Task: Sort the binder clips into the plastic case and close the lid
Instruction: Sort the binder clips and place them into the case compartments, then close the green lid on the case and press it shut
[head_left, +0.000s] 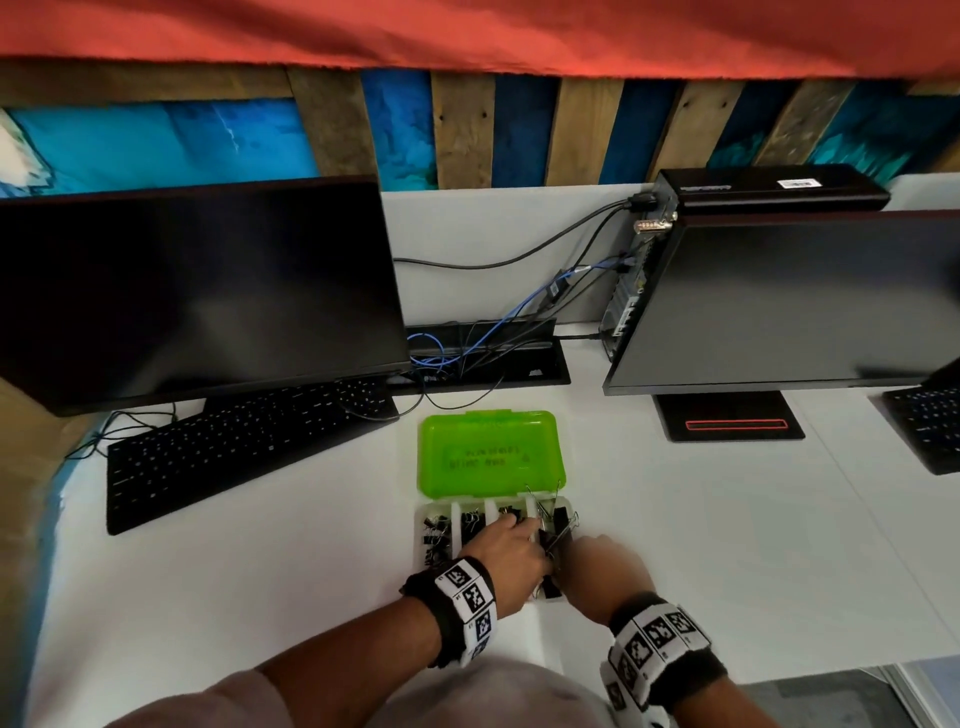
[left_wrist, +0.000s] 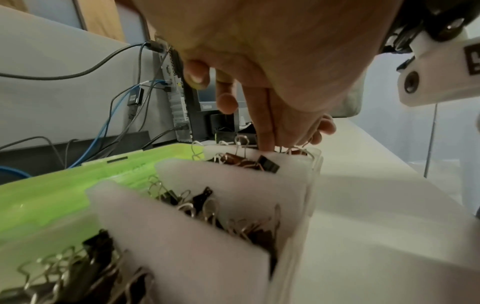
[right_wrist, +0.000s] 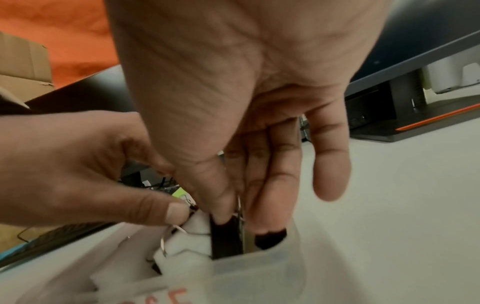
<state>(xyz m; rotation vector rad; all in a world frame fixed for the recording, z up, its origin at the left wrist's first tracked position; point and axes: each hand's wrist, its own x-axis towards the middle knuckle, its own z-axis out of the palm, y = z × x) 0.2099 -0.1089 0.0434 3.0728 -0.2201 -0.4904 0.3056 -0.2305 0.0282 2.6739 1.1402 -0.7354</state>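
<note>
The plastic case lies open on the white desk, its green lid (head_left: 488, 452) flat behind the clear base (head_left: 420, 540). White dividers split the base into compartments holding several black binder clips (left_wrist: 202, 205). My right hand (head_left: 582, 556) is at the rightmost compartment, where thumb and fingers pinch a large black binder clip (right_wrist: 226, 236) standing upright inside it. My left hand (head_left: 519, 535) reaches over the middle of the base. Its thumb and forefinger pinch the white divider (right_wrist: 194, 226) beside that compartment. The base's near wall (right_wrist: 259, 277) is translucent.
A black keyboard (head_left: 244, 452) and monitor (head_left: 197, 291) stand to the left. A second monitor (head_left: 789, 301) on its stand (head_left: 727, 415) is at the right, with cables (head_left: 467, 353) and a cable tray behind the case. Bare white desk lies right of the case.
</note>
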